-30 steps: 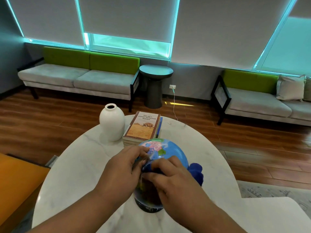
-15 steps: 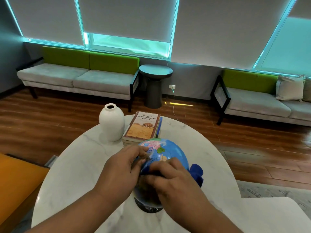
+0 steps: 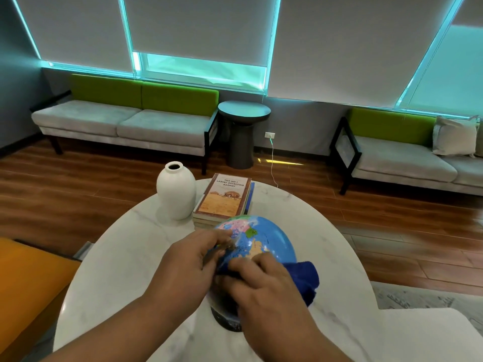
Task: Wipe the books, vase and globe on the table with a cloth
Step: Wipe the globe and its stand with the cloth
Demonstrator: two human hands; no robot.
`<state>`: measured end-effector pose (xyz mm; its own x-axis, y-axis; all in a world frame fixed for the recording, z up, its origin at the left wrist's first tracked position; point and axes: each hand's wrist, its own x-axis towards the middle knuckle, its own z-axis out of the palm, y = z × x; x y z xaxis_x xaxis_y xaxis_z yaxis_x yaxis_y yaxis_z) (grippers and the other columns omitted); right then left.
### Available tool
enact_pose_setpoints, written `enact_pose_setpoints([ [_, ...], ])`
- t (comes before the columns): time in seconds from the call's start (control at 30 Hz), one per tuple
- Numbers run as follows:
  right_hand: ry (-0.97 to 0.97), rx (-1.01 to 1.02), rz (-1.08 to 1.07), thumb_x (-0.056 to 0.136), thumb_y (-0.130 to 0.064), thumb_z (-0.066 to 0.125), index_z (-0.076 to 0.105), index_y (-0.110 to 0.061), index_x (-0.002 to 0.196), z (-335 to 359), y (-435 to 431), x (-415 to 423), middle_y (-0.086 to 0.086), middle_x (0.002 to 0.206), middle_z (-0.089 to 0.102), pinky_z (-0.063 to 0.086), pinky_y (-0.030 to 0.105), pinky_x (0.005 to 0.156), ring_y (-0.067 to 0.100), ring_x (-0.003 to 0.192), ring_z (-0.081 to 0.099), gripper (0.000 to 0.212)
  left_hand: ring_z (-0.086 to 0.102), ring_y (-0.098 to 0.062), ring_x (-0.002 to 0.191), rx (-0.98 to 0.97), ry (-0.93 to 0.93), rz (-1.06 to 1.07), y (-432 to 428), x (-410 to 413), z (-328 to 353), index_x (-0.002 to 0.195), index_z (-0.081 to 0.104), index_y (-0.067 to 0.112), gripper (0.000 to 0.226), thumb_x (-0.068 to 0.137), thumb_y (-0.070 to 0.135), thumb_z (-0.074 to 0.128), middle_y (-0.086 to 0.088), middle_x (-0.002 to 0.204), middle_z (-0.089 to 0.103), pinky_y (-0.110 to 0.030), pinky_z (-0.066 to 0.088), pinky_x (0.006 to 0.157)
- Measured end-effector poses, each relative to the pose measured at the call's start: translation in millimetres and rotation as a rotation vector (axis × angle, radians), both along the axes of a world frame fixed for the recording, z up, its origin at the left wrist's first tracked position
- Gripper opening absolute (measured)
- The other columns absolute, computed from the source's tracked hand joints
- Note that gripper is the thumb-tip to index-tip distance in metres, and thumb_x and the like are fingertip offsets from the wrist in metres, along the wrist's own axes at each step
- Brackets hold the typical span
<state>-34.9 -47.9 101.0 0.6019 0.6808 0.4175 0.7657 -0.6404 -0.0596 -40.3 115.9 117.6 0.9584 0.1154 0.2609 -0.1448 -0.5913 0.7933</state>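
Globe (image 3: pixel 264 239) stands upright on the near tabletop (image 3: pixel 125 257), directly under both hands. Left hand (image 3: pixel 193 259) cups its left flank. Right hand (image 3: pixel 261 280) bends over blue cloth (image 3: pixel 305 278), pressing the near face. The far side faces away.

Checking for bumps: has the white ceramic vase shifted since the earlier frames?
No. The white ceramic vase still stands just left of the stacked books, same gap as before.
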Motion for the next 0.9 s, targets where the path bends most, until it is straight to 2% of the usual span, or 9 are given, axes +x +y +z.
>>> enact_pose_setpoints([
  [0.07,0.065,0.054,-0.108,0.066,-0.033,0.069,0.069,-0.034,0.102,10.6,-3.9,0.9,-0.014,0.106,0.056,0.056,0.026,0.067,0.014,0.084,0.051,0.036,0.057,0.004,0.106,0.027,0.004,-0.002,0.9,-0.6,0.8,0.091,0.057,0.056,0.054,0.088,0.002,0.062,0.031,0.106,0.059,-0.013,0.046,0.092],
  [0.13,0.205,0.087,-0.229,0.046,-0.038,0.088,0.068,-0.033,0.101,17.7,-2.1,0.1,-0.013,0.104,0.054,0.058,0.025,0.065,0.014,0.087,0.054,0.058,0.055,0.003,0.105,0.038,0.015,-0.003,0.2,-2.3,1.9,0.095,0.058,0.054,0.050,0.090,0.004,0.061,0.026,0.108,0.059,-0.008,0.043,0.088],
  [0.2,0.207,0.026,-0.233,0.041,-0.043,0.091,0.069,-0.033,0.102,16.4,5.3,-2.4,-0.011,0.104,0.055,0.057,0.023,0.065,0.014,0.085,0.057,0.066,0.055,0.001,0.108,0.040,0.019,-0.003,-1.1,-3.0,0.8,0.103,0.061,0.047,0.044,0.090,0.005,0.060,0.022,0.112,0.061,-0.008,0.043,0.088],
  [0.37,0.153,-0.020,-0.158,0.054,-0.038,0.087,0.069,-0.035,0.105,14.2,7.6,-5.4,-0.013,0.107,0.058,0.055,0.023,0.069,0.014,0.085,0.058,0.053,0.054,0.005,0.105,0.072,0.014,-0.033,0.3,-5.2,0.5,0.104,0.056,0.051,0.049,0.091,0.004,0.059,0.025,0.112,0.057,-0.003,0.038,0.089],
  [0.5,0.220,0.222,-0.233,0.095,-0.024,0.051,0.050,-0.035,0.135,27.0,-3.0,2.5,-0.016,0.133,0.036,0.041,0.029,0.104,0.014,0.122,0.033,0.041,0.050,0.002,0.107,0.065,0.031,-0.004,0.5,-3.4,0.6,0.115,0.063,0.038,0.041,0.092,0.005,0.057,0.024,0.112,0.054,-0.009,0.042,0.090],
  [0.57,0.226,0.216,-0.244,0.093,-0.025,0.055,0.050,-0.033,0.135,24.6,-0.5,-0.2,-0.014,0.133,0.035,0.044,0.030,0.103,0.014,0.121,0.034,0.043,0.050,0.002,0.108,0.064,0.036,-0.003,0.1,-2.1,0.6,0.115,0.064,0.037,0.040,0.092,0.005,0.056,0.024,0.112,0.054,-0.010,0.043,0.090],
  [0.7,0.225,0.038,-0.144,0.059,-0.037,0.083,0.066,-0.035,0.108,18.4,3.7,-7.5,-0.012,0.109,0.051,0.057,0.023,0.064,0.015,0.088,0.057,0.052,0.053,0.002,0.106,0.063,0.038,-0.023,0.4,-2.5,0.9,0.109,0.062,0.043,0.042,0.091,0.006,0.059,0.026,0.110,0.056,-0.004,0.038,0.088],
  [0.8,0.234,0.160,-0.164,0.088,-0.032,0.053,0.059,-0.039,0.122,25.0,-3.3,5.6,-0.018,0.121,0.039,0.043,0.019,0.094,0.006,0.108,0.038,0.035,0.053,-0.001,0.108,0.076,0.029,-0.016,0.5,-2.5,2.2,0.107,0.062,0.043,0.041,0.091,0.005,0.058,0.025,0.110,0.056,-0.008,0.043,0.087],
  [0.9,0.369,0.377,-0.296,0.099,-0.026,0.044,0.061,-0.039,0.121,23.2,-20.5,30.6,-0.020,0.122,0.038,0.032,0.011,0.096,-0.004,0.109,0.034,0.031,0.051,-0.001,0.108,0.052,0.058,-0.015,0.0,-4.3,6.5,0.096,0.059,0.050,0.044,0.093,0.006,0.055,0.023,0.111,0.055,-0.010,0.048,0.084],
])
